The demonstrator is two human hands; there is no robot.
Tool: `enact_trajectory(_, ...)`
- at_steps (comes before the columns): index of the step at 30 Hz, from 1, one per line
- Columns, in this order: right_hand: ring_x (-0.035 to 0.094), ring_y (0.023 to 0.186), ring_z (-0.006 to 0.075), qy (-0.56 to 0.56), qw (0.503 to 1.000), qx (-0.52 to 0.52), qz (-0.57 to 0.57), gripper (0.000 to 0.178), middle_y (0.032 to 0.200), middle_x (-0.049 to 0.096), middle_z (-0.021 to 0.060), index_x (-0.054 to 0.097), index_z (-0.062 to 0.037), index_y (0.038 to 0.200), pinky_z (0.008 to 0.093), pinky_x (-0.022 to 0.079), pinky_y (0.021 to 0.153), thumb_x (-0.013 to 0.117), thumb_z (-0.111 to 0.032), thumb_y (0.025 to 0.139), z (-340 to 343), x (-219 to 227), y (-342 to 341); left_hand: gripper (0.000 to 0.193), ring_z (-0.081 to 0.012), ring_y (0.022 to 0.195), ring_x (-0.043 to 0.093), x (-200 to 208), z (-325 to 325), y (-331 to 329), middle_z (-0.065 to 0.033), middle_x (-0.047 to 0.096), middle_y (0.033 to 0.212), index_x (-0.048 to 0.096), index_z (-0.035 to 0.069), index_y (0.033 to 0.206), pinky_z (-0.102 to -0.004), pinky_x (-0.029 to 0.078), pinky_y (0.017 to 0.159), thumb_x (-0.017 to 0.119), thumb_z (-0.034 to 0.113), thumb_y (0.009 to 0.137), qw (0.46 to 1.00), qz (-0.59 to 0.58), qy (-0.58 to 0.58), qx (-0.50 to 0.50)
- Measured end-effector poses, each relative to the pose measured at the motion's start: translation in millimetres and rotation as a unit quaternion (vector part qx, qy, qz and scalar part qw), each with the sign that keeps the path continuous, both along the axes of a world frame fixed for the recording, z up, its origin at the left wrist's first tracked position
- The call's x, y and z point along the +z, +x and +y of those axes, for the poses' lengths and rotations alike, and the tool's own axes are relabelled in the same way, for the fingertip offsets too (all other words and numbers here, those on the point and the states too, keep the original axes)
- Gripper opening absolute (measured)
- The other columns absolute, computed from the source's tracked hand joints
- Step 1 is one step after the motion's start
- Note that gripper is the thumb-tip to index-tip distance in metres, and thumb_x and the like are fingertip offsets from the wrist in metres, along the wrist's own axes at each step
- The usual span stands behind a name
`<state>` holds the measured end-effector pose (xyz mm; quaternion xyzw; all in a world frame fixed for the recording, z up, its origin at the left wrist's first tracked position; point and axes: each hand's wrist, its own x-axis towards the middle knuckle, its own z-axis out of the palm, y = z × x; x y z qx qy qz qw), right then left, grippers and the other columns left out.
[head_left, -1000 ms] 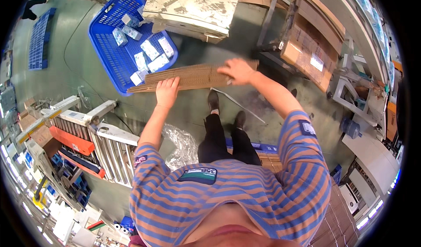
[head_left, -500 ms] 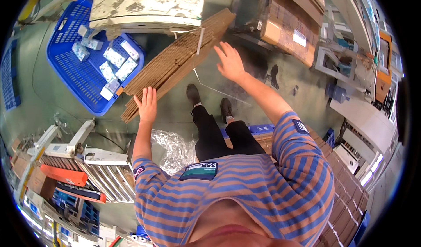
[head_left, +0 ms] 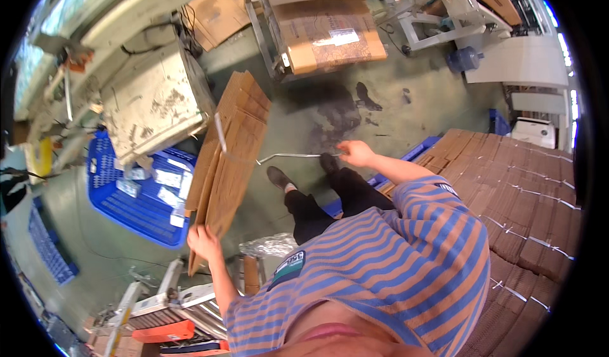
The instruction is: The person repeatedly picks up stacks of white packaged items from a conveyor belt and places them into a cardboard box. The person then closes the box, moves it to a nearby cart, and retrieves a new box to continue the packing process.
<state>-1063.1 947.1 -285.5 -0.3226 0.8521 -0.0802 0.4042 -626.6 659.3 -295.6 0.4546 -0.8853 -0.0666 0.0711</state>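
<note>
Now holds the cardboard bundle (head_left: 238,141) with the left hand (head_left: 204,243) only, clamped on its lower end. Has it turned more steeply than half a second ago, with the upper end beside the cream cabinet (head_left: 149,100). Overlaps the right side of the blue basket (head_left: 136,219) in this view; cannot tell whether touching.

Has the right hand (head_left: 357,153) away from the cardboard, as before, but now at the free end of the white strap (head_left: 295,155). Appears to pinch it between thumb and fingertips, well apart from the bundle. Runs the strap back to the cardboard with a kink midway, so looks slack.

Judged: splits the work, steadying on the left, handling strap on the right. Leaves the bundle's upper end without a hand, so risks tipping or swinging.
</note>
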Motion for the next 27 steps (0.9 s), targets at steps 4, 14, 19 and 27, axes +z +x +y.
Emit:
enact_trajectory(4,0.063,0.089,0.0251,-0.105,0.992,-0.063,-0.036,0.036,0.095,0.065,0.0139,0.061,-0.0040,0.105,0.0356,0.049,0.080,0.063,-0.022,0.074,-5.5,44.4,-0.3,0.006,-0.0330,0.086,0.056,188.4,-19.4,25.9,-0.0152,0.058,0.091,0.060,0.004,0.082,-0.0419,0.045,0.071,0.060,0.009,0.079,0.998,-0.006,-0.047,0.043)
enact_trajectory(14,0.049,0.115,0.0282,-0.498,0.826,0.077,-0.255,0.106,0.136,0.036,0.0179,0.025,-0.0015,0.137,0.0389,0.043,0.093,0.080,-0.046,0.059,-149.3,235.4,-51.2,0.007,-0.0290,0.077,0.055,544.0,56.6,-233.0,-0.0114,0.057,0.091,0.060,0.002,0.082,-0.0363,0.044,0.068,0.062,0.008,0.080,0.884,-0.143,-0.413,-0.166)
enact_trajectory(19,0.051,0.102,0.0283,-0.591,0.763,-0.116,-0.234,0.096,0.125,0.036,0.0219,0.031,0.0042,0.128,0.0385,0.045,0.086,0.080,-0.044,0.061,-192.4,286.4,-68.0,0.007,-0.0239,0.077,0.054,555.8,92.5,-321.1,-0.0110,0.055,0.089,0.058,-0.003,0.084,-0.0322,0.044,0.065,0.063,0.002,0.081,0.879,-0.056,-0.435,-0.186)
enact_trajectory(27,0.051,0.108,0.0361,-0.515,0.819,-0.156,-0.200,0.102,0.123,0.047,0.0251,0.028,0.0019,0.134,0.0417,0.041,0.092,0.062,-0.067,0.066,-219.1,174.5,-233.0,0.009,-0.0231,0.079,0.054,577.3,91.2,-333.5,-0.0120,0.054,0.090,0.059,-0.002,0.084,-0.0328,0.045,0.065,0.062,0.006,0.084,0.847,0.035,-0.511,-0.143)
